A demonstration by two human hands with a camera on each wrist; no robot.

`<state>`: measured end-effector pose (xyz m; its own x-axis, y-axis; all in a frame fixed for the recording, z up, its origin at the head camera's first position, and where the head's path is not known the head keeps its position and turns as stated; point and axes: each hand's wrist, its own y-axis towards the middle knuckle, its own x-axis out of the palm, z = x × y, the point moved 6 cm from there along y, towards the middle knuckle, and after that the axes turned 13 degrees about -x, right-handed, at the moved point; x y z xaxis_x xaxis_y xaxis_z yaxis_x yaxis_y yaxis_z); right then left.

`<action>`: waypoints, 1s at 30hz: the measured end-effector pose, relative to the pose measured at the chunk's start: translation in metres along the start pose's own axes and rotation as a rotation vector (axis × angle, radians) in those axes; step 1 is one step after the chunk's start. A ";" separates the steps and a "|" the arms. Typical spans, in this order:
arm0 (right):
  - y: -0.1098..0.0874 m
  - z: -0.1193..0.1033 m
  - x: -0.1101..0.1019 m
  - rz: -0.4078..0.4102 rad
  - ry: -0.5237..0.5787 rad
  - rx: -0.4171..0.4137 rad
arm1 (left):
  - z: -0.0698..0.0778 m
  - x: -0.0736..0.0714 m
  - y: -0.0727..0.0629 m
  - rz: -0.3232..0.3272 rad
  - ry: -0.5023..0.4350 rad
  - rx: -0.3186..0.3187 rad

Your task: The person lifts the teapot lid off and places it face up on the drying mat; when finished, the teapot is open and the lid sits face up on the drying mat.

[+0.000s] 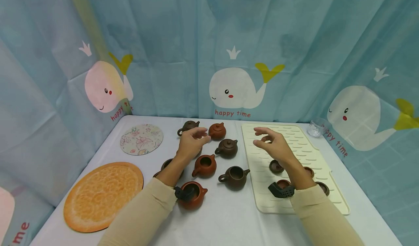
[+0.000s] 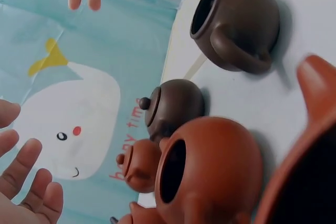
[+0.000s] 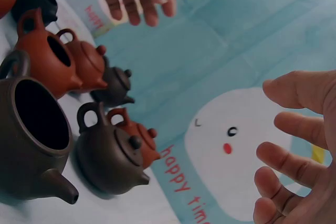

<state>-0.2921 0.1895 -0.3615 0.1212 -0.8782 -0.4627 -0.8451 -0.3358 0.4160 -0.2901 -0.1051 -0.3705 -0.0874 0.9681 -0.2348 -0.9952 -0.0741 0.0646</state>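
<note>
Both hands hover above the table, holding nothing, with fingers loosely bent. My left hand (image 1: 192,144) is over the teapots, partly hiding one behind it. Over the cream tray (image 1: 262,202) is my right hand (image 1: 274,146). Lidded teapots stand toward the back: a dark brown one (image 1: 228,149), a reddish one (image 1: 217,131) and another dark one (image 1: 190,125). Nearer are lidless pots: a reddish teapot (image 1: 209,170), a dark brown teapot (image 1: 236,183) and a reddish teapot (image 1: 193,204) partly covered by the left wrist camera. Several small teapot lids (image 1: 276,167) lie on the tray.
At the left lie an orange round mat (image 1: 104,195) and a smaller floral round mat (image 1: 141,139). A clear glass bowl (image 1: 316,129) stands at the back right, beside the tray. Blue whale-print curtains (image 1: 163,38) enclose the back and sides of the white table (image 1: 226,220).
</note>
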 end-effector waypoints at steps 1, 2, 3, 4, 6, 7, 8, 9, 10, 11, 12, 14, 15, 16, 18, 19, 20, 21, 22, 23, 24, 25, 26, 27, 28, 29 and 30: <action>0.003 0.002 0.003 -0.005 -0.001 -0.001 | 0.000 0.002 0.001 -0.003 -0.004 -0.017; 0.005 0.003 0.005 -0.012 -0.001 -0.001 | -0.001 0.005 0.003 -0.007 -0.005 -0.031; 0.007 0.005 0.008 -0.021 -0.001 -0.002 | -0.002 0.008 0.004 -0.010 -0.004 -0.045; 0.009 0.006 0.011 -0.029 0.000 0.000 | -0.003 0.011 0.006 -0.014 -0.003 -0.062; 0.014 0.009 0.016 -0.044 0.003 0.012 | -0.007 0.017 0.009 -0.021 0.009 -0.092; 0.016 0.010 0.018 -0.049 0.006 0.017 | -0.009 0.020 0.011 -0.024 0.023 -0.106; 0.018 0.012 0.020 -0.054 0.008 0.023 | -0.011 0.023 0.013 -0.025 0.037 -0.121; 0.021 0.014 0.023 -0.060 0.012 0.028 | -0.014 0.026 0.015 -0.027 0.047 -0.141; 0.023 0.015 0.025 -0.063 0.017 0.035 | -0.016 0.029 0.018 -0.027 0.057 -0.161; 0.026 0.017 0.027 -0.066 0.016 0.041 | -0.019 0.031 0.019 -0.027 0.068 -0.182; 0.028 0.019 0.030 -0.069 0.017 0.047 | -0.021 0.034 0.021 -0.030 0.076 -0.202; 0.032 0.023 0.035 -0.079 0.020 0.060 | -0.027 0.039 0.025 -0.033 0.091 -0.239; 0.034 0.024 0.037 -0.085 0.023 0.069 | -0.029 0.041 0.026 -0.033 0.097 -0.258; 0.036 0.026 0.039 -0.090 0.025 0.079 | -0.031 0.043 0.028 -0.033 0.105 -0.273; 0.038 0.030 0.043 -0.097 0.036 0.097 | -0.035 0.047 0.030 -0.031 0.117 -0.303; 0.039 0.032 0.044 -0.100 0.042 0.104 | -0.037 0.049 0.031 -0.030 0.122 -0.316; 0.040 0.034 0.046 -0.104 0.042 0.108 | -0.038 0.050 0.032 -0.028 0.128 -0.328; 0.041 0.035 0.047 -0.106 0.048 0.111 | -0.039 0.052 0.032 -0.027 0.131 -0.339; 0.043 0.037 0.049 -0.105 0.053 0.116 | -0.041 0.053 0.033 -0.026 0.134 -0.348; 0.044 0.039 0.050 -0.103 0.059 0.120 | -0.042 0.054 0.034 -0.026 0.136 -0.356; 0.045 0.041 0.052 -0.105 0.063 0.124 | -0.044 0.055 0.034 -0.027 0.135 -0.363; 0.046 0.043 0.053 -0.109 0.060 0.126 | -0.046 0.056 0.035 -0.033 0.129 -0.369; 0.048 0.045 0.055 -0.113 0.059 0.131 | -0.048 0.057 0.036 -0.035 0.126 -0.376; 0.049 0.047 0.056 -0.113 0.059 0.139 | -0.051 0.058 0.037 -0.039 0.120 -0.389; 0.051 0.048 0.058 -0.114 0.056 0.147 | -0.053 0.058 0.037 -0.041 0.118 -0.401; 0.052 0.050 0.060 -0.120 0.052 0.148 | -0.055 0.059 0.038 -0.045 0.115 -0.410; 0.053 0.051 0.061 -0.124 0.045 0.149 | -0.057 0.059 0.038 -0.048 0.113 -0.418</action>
<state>-0.3562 0.1355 -0.4075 0.2501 -0.8486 -0.4661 -0.8896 -0.3914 0.2353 -0.3355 -0.0642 -0.4375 -0.0215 0.9423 -0.3341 -0.9290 -0.1423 -0.3417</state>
